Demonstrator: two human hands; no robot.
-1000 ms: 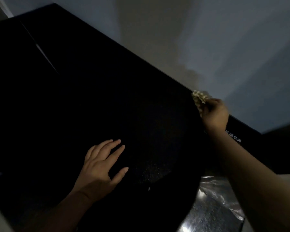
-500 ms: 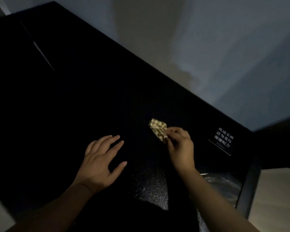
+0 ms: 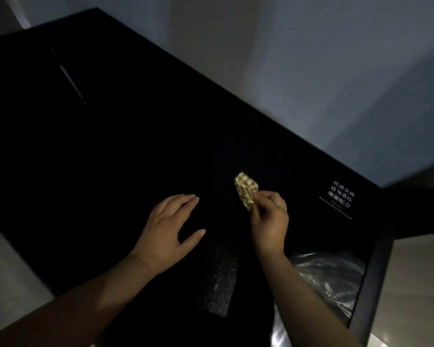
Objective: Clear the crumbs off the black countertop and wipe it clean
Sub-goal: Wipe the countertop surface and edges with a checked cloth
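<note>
**Q:** In what state is the right grip (image 3: 269, 225) found?

**A:** It is clenched on a small crumpled cloth (image 3: 246, 190), pale with a checked weave. The cloth is pinched between the thumb and the curled fingers and projects upward, away from the knuckles. Whether its lower edge is in contact with the surface cannot be told.

**Q:** And the left grip (image 3: 166, 231)?

**A:** It is released. The fingers are held straight and close together, the thumb is spread to the side, and the palm is turned down over the black worktop (image 3: 135, 121). It is positioned just to the left of the right grip, and the two are not in contact. Contact between the palm and the surface cannot be confirmed.

**Q:** Where is the surface to be cleaned located?

**A:** The worktop is spread beneath both grips and is seen running diagonally from upper left to lower right. A strip of fine pale specks (image 3: 218, 279) is lit below and between the grips. Whether these are crumbs or the finish of the material cannot be told.

**Q:** What is noted further out?

**A:** A small label with white characters (image 3: 340, 200) is set on the worktop to the right of the cloth. Below it, crinkled clear plastic film (image 3: 331, 279) is seen at the worktop's right end. A thin seam (image 3: 70, 81) is seen across the far left portion. A grey wall (image 3: 311, 58) is met along the far edge.
</note>
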